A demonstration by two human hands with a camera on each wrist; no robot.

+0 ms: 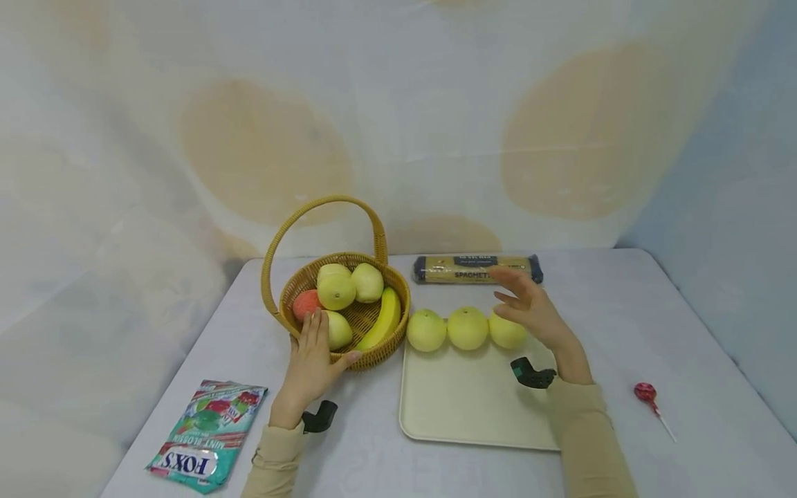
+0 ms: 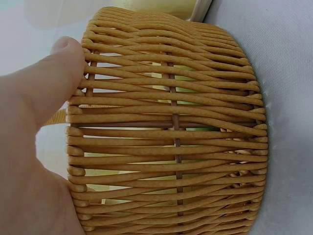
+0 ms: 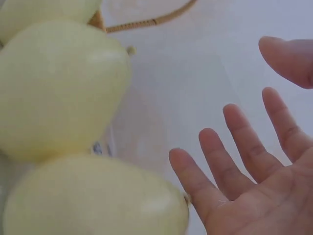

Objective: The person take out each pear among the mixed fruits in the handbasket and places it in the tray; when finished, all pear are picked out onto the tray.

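My left hand (image 1: 311, 360) rests on the near left rim of a wicker basket (image 1: 373, 356), its fingers extended over the edge beside a pale green fruit and its thumb along the rim. Inside the basket lie a banana (image 1: 384, 321), a reddish fruit (image 1: 306, 303) and several pale green fruits (image 1: 337, 291). In the right wrist view, my right hand (image 3: 254, 186) has its fingers spread, with nothing in them. It hovers by the rightmost of three yellow-green round fruits (image 1: 468, 328), lined up along the far edge of a cream tray (image 1: 473, 408). Short stems show on two of them.
Behind the tray lies a spaghetti packet (image 1: 461, 271). At the front left is a Fox's candy bag (image 1: 208, 436). A red lollipop (image 1: 647, 395) lies right of the tray. The basket's tall handle (image 1: 336, 199) arches up over its far side.
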